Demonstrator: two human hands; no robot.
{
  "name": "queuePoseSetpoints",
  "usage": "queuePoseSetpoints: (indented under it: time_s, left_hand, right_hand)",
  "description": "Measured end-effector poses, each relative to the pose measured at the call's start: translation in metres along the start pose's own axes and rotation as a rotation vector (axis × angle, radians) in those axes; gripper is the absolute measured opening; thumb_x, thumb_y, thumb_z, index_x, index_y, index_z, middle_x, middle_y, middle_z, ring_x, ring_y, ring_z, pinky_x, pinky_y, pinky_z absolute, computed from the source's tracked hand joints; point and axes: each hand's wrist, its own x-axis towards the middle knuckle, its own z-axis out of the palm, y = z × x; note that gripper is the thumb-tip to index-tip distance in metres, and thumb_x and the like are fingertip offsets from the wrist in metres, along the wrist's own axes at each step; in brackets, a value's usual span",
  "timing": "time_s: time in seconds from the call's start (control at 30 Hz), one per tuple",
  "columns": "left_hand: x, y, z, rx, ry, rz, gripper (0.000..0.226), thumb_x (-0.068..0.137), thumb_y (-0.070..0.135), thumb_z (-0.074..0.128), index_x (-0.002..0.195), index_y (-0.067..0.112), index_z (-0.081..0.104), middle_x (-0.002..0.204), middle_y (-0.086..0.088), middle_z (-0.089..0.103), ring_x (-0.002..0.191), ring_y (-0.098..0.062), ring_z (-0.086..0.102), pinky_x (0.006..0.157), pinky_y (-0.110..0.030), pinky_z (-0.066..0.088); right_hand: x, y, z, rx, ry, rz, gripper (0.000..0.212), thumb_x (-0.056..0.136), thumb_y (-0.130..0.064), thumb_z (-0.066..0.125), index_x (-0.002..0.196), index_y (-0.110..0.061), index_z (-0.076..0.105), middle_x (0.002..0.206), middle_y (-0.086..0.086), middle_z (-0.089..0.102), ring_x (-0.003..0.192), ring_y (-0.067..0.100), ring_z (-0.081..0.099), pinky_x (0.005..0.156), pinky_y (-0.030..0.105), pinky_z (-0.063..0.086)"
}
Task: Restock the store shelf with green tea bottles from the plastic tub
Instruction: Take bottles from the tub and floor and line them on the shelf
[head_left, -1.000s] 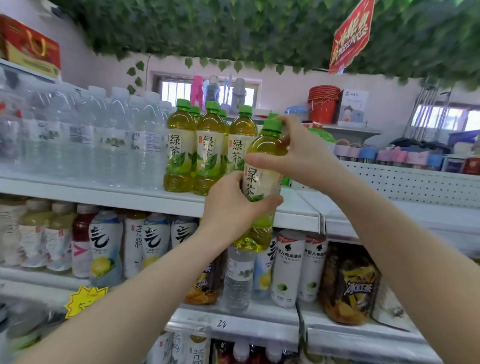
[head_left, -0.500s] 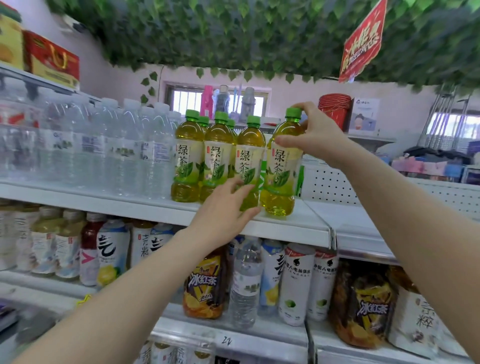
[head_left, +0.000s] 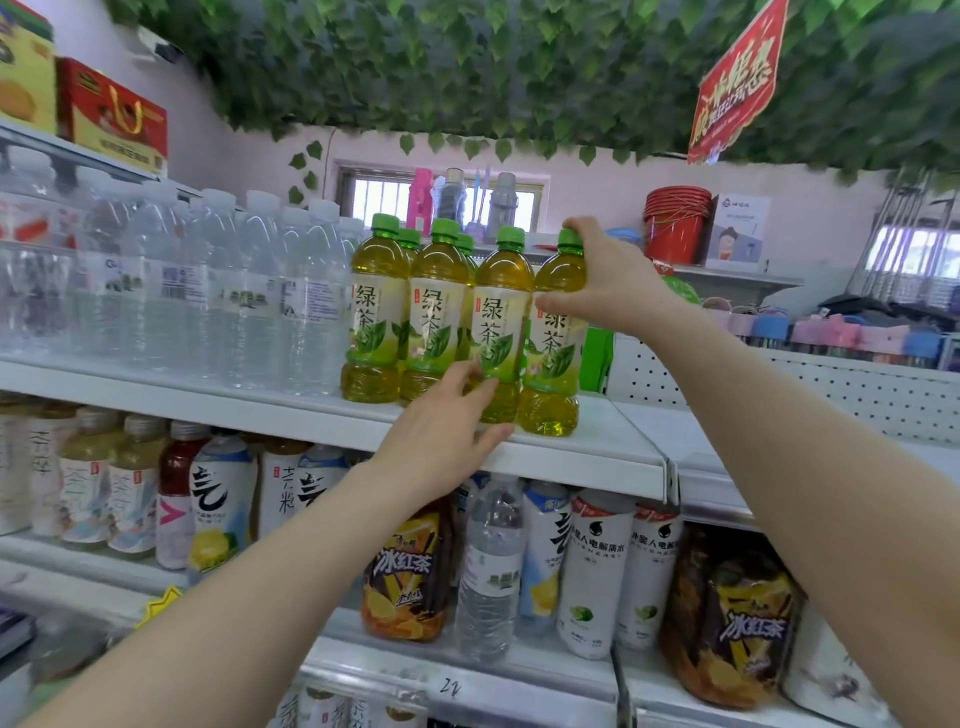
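The right hand (head_left: 605, 280) is gripping the green tea bottle (head_left: 553, 358) around its neck and shoulder, fingers curled over the green cap. The bottle is standing upright on the shelf (head_left: 571, 457), close to the front lip and touching the right end of the green tea row (head_left: 436, 312). Bare shelf surface is lying open to the bottle's right, as far as the shelf's end bracket. On the left, clear water bottles (head_left: 208, 291) are crowding the row. The left hand (head_left: 447, 431) is reaching in with loosely spread fingers at the base of the neighbouring bottle, holding nothing; whether it is touching cannot be told. The green tea labels are reading "绿茶". Below, an iced tea bottle (head_left: 405, 566) is showing "冰红茶", and a handwritten "22" (head_left: 451, 687) is marking the lower shelf strip.
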Motion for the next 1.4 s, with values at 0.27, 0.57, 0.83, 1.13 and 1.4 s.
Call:
queuePoseSetpoints:
  time_s: [0.27, 0.57, 0.83, 1.13, 1.4]
  left_hand:
    - [-0.003, -0.006, 0.002, 0.033, 0.001, 0.000, 0.062, 0.097, 0.049, 0.047, 0.149, 0.016, 0.038, 0.150, -0.002, 0.030, 0.128, -0.022, 0.047, 0.097, -0.036, 0.043]
    - [0.000, -0.006, -0.013, 0.090, -0.072, 0.024, 0.061, 0.098, 0.048, 0.046, 0.149, 0.015, 0.038, 0.149, -0.004, 0.036, 0.120, -0.027, 0.054, 0.096, -0.037, 0.045]
    - [-0.011, -0.014, -0.057, 0.101, -0.024, 0.098, 0.057, 0.098, 0.045, 0.048, 0.146, 0.015, 0.042, 0.142, -0.005, 0.047, 0.121, -0.022, 0.053, 0.097, -0.033, 0.043]
    - [-0.087, -0.056, -0.099, 0.076, 0.055, 0.152, 0.050, 0.097, 0.044, 0.050, 0.140, 0.019, 0.050, 0.137, -0.003, 0.053, 0.121, -0.023, 0.052, 0.091, -0.040, 0.049]
    - [-0.223, -0.122, -0.092, 0.069, 0.068, 0.177, 0.036, 0.089, 0.029, 0.065, 0.119, 0.009, 0.065, 0.114, -0.014, 0.066, 0.100, -0.037, 0.062, 0.078, -0.044, 0.054]
  right_hand:
    - [0.003, 0.012, 0.011, 0.002, 0.009, -0.009, 0.087, 0.084, -0.033, 0.075, 0.151, -0.020, 0.021, 0.126, 0.010, 0.059, 0.106, 0.026, 0.058, 0.088, 0.039, 0.049]
    - [-0.005, 0.009, 0.015, 0.018, 0.027, 0.017, 0.090, 0.088, -0.031, 0.071, 0.156, -0.022, 0.012, 0.150, 0.011, 0.043, 0.131, 0.030, 0.049, 0.105, 0.047, 0.044]
    - [-0.028, -0.004, 0.019, -0.239, 0.064, 0.007, 0.073, 0.096, -0.036, 0.057, 0.156, -0.027, 0.016, 0.154, 0.017, 0.030, 0.137, 0.036, 0.037, 0.110, 0.048, 0.036]
    - [-0.122, -0.080, 0.038, -0.306, 0.092, -0.101, 0.054, 0.099, -0.033, 0.053, 0.145, -0.008, 0.040, 0.145, 0.013, 0.044, 0.132, 0.032, 0.042, 0.105, 0.043, 0.039]
    - [-0.244, -0.154, 0.124, -0.368, 0.028, -0.207, 0.046, 0.092, -0.029, 0.056, 0.126, 0.003, 0.058, 0.118, 0.021, 0.061, 0.105, 0.040, 0.059, 0.089, 0.045, 0.050]
